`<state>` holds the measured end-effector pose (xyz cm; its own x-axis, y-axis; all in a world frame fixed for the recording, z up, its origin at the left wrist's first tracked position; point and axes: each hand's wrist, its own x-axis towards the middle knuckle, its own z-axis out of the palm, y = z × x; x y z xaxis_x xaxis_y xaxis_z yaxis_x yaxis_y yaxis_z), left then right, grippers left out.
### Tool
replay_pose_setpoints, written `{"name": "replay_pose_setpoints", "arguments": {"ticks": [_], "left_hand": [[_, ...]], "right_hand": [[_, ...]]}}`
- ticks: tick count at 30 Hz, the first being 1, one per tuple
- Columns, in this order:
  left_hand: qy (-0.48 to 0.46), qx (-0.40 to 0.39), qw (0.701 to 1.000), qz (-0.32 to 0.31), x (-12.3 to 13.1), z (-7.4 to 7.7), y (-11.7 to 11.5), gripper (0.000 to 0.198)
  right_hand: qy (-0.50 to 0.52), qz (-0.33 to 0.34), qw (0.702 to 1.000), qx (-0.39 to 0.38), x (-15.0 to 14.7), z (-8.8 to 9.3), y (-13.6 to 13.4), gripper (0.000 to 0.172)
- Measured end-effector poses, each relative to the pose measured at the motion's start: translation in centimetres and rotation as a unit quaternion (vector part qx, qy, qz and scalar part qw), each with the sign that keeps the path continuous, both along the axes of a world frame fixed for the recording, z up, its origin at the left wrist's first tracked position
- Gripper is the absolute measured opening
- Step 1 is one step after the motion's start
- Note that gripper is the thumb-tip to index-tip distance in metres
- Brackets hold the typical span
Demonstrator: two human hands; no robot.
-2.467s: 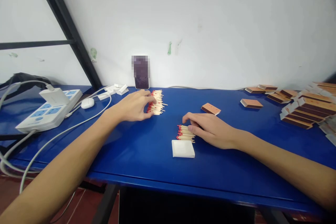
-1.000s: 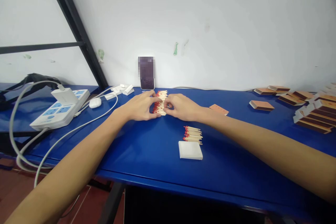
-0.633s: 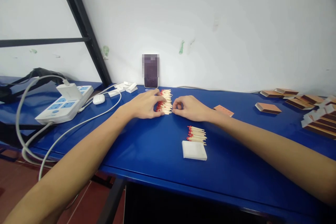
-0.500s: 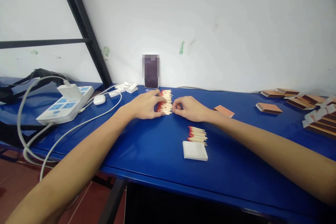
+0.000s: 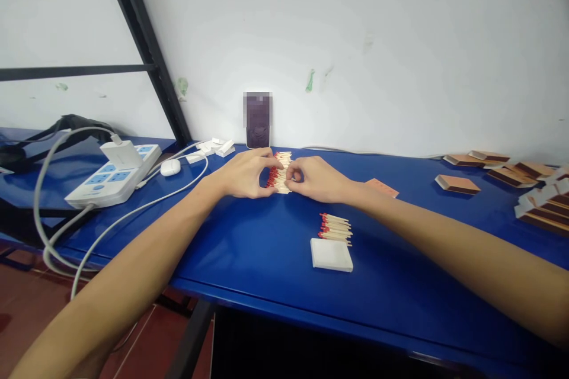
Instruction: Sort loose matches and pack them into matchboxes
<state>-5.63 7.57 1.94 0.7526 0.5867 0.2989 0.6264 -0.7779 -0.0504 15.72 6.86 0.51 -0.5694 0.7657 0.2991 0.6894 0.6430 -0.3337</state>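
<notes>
A long pile of red-headed matchsticks [image 5: 281, 177] lies on the blue table, heads toward the left. My left hand [image 5: 248, 173] curves around the head side, thumb and fingers spread apart at the pile's two ends. At the plain wooden ends, my right hand [image 5: 313, 179] has its fingers curled and its thumb and forefinger pinched on matchsticks; how many is hidden. Closer to me lies a smaller bunch of matchsticks [image 5: 335, 227], directly behind a white matchbox tray [image 5: 331, 254]. An orange matchbox piece [image 5: 382, 188] lies partly hidden behind my right forearm.
Several matchboxes [image 5: 457, 184] lie along the right, with a stack [image 5: 544, 204] at the edge. A phone [image 5: 258, 130] leans on the wall. Left are a power strip [image 5: 113, 174], cables, a white earbud case [image 5: 170, 167], and white paper pieces [image 5: 216, 148].
My right hand has moved slightly left, from beside the plain ends onto the pile. My left hand's thumb and fingers have spread a little. The view has shifted slightly.
</notes>
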Motion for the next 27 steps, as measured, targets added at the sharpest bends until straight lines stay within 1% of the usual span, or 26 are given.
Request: {"name": "replay_pose_setpoints", "arguments": {"ticks": [3,5,7,11,14,19,27], "left_hand": [[0.028,-0.002,1.0,0.011,-0.1,-0.07,0.19,0.051],[0.041,-0.01,0.999,0.015,-0.19,-0.19,0.38,0.052],[0.043,-0.017,0.999,0.018,-0.3,-0.32,0.55,0.052],[0.028,-0.033,0.999,0.017,-0.45,-0.52,0.73,0.054],[0.021,-0.045,0.999,0.012,-0.39,-0.43,0.63,0.048],[0.012,-0.073,0.997,0.019,-0.13,-0.04,0.35,0.042],[0.004,-0.109,0.994,0.014,-0.02,0.26,0.15,0.035]], "right_hand": [[0.01,0.012,0.999,0.049,-0.16,-0.19,0.11,0.024],[0.007,0.028,0.998,0.06,-0.2,-0.22,0.1,0.033],[-0.002,0.04,0.997,0.061,-0.24,-0.28,0.07,0.036],[-0.015,0.069,0.996,0.061,-0.26,-0.61,0.2,0.034],[-0.024,0.088,0.993,0.068,-0.23,-0.87,0.36,0.03],[-0.044,0.076,0.994,0.069,-0.3,-1.01,0.25,0.028],[-0.039,0.072,0.995,0.048,-0.39,-0.87,-0.32,0.023]]}}
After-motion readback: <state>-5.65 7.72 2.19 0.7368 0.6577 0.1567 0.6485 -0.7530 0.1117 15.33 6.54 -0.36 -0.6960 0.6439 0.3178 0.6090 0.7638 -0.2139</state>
